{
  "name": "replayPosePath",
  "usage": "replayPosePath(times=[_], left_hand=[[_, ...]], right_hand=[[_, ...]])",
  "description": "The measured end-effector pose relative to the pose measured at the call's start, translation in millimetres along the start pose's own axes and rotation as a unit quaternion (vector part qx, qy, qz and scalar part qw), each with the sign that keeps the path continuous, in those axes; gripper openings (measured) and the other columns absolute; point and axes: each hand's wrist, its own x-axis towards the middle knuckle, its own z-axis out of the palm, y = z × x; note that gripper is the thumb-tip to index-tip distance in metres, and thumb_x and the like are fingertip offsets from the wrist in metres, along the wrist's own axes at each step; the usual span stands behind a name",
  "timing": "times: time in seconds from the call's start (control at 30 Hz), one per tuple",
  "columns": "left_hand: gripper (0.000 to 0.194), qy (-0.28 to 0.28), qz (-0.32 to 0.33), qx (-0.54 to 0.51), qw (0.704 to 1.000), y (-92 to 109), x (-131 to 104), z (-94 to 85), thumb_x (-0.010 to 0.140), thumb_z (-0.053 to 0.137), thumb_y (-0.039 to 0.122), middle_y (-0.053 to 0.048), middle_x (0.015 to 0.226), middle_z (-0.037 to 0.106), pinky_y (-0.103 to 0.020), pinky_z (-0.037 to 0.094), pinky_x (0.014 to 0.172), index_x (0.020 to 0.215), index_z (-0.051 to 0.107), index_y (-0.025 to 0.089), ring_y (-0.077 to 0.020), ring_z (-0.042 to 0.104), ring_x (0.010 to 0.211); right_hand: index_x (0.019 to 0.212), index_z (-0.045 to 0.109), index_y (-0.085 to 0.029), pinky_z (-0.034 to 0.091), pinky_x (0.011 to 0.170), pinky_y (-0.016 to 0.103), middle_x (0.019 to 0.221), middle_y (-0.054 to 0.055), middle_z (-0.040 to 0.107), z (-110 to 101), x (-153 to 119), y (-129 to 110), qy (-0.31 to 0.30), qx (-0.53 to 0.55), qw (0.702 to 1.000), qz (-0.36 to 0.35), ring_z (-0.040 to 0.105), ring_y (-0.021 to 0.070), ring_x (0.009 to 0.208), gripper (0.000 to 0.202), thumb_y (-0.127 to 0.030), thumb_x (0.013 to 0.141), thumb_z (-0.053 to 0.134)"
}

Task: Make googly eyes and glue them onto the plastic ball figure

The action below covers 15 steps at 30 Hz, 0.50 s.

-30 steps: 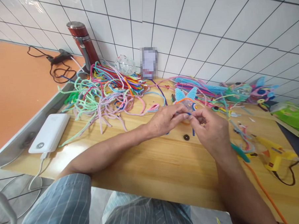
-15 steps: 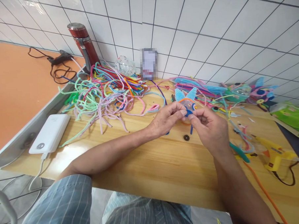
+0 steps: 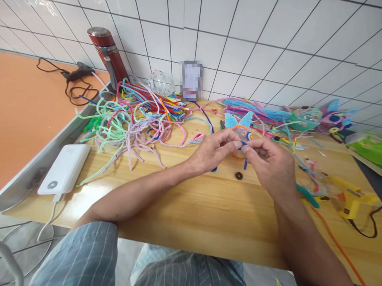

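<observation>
Between my fingertips is a blue pipe cleaner [image 3: 245,163], its loose end hanging down beside my right thumb. My left hand [image 3: 215,149] pinches it from the left, and my right hand [image 3: 270,160] pinches it from the right; most of the held part is covered by the fingers. Just behind them stands a clear figure with light-blue fuzzy ears [image 3: 238,120] and an orange band, partly hidden by my hands. A small dark ring [image 3: 239,175] lies on the wood below my fingers.
Tangled pipe cleaners [image 3: 136,124] cover the back left, near a red thermos [image 3: 109,56] and a white power bank [image 3: 64,168]. A phone [image 3: 192,80] leans on the tiled wall. At right lie a yellow glue gun [image 3: 351,197], green-handled pliers [image 3: 307,195] and an orange cord [image 3: 336,240].
Less of the blue pipe cleaner shows between my fingertips now. Both hands stay in nearly the same place, and the view has shifted slightly.
</observation>
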Motion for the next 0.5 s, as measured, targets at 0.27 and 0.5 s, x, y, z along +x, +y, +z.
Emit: replayPosePath(times=[0.27, 0.5], left_hand=[[0.022, -0.03, 0.018, 0.082, 0.996, -6.6, 1.8, -3.2, 0.099, 0.059, 0.039, -0.001, 0.086, 0.063, -0.027, 0.045, 0.076, 0.095, 0.063, 0.018, -0.0129, 0.055, 0.078], [0.019, -0.005, 0.058, 0.126, 0.99, 6.6, 3.6, -9.6, 0.1, 0.058, 0.033, 0.0, 0.081, 0.062, -0.026, 0.046, 0.075, 0.089, 0.062, 0.018, -0.0127, 0.056, 0.075]], right_hand=[[0.083, 0.068, -0.024, 0.045, 0.056, 0.03, 0.069, 0.0, 0.07, -2.4, 3.3, 3.8, -0.002, -0.071, 0.997, -0.038, 0.06, 0.0157, 0.057, 0.011, -0.033, 0.089, 0.068], [0.091, 0.07, -0.023, 0.049, 0.058, 0.031, 0.072, 0.001, 0.07, -0.3, 0.7, 0.9, -0.003, -0.023, 1.0, -0.017, 0.061, 0.0162, 0.06, 0.014, -0.037, 0.091, 0.068]])
